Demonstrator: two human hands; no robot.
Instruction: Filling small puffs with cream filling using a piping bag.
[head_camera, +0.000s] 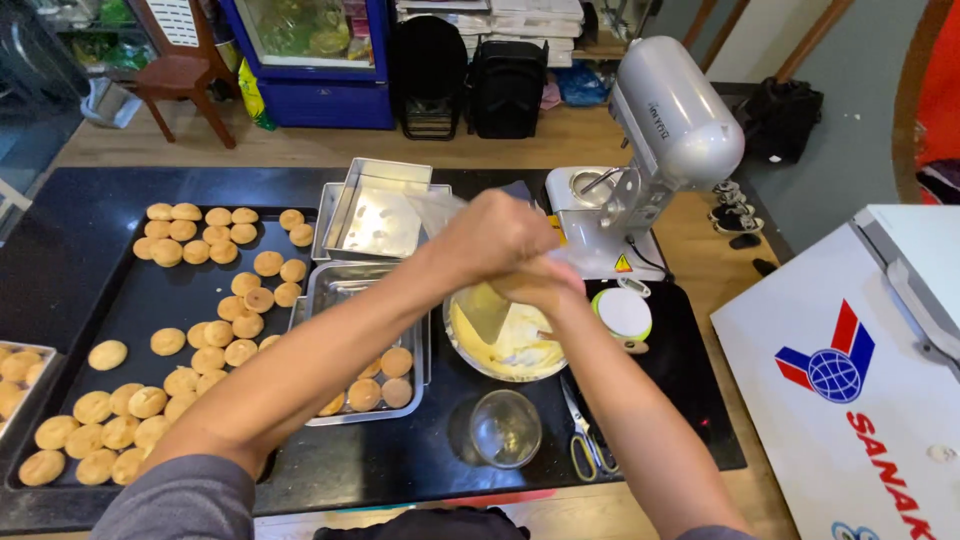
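A: Hands?
B: Left hand (490, 237) was fisted around the twisted top of a clear piping bag (478, 305). Right hand (540, 283) sat just below, clamped on the bag.

A: Bag position?
B: Over the metal mixing bowl (505, 340) of yellow cream, tip pointed down into it.

A: Surroundings?
B: Steel tray (345, 290) with a few round cookies left of the bowl, empty glass bowl (505, 428) and scissors (585, 440) in front, white stand mixer (660, 130) behind.
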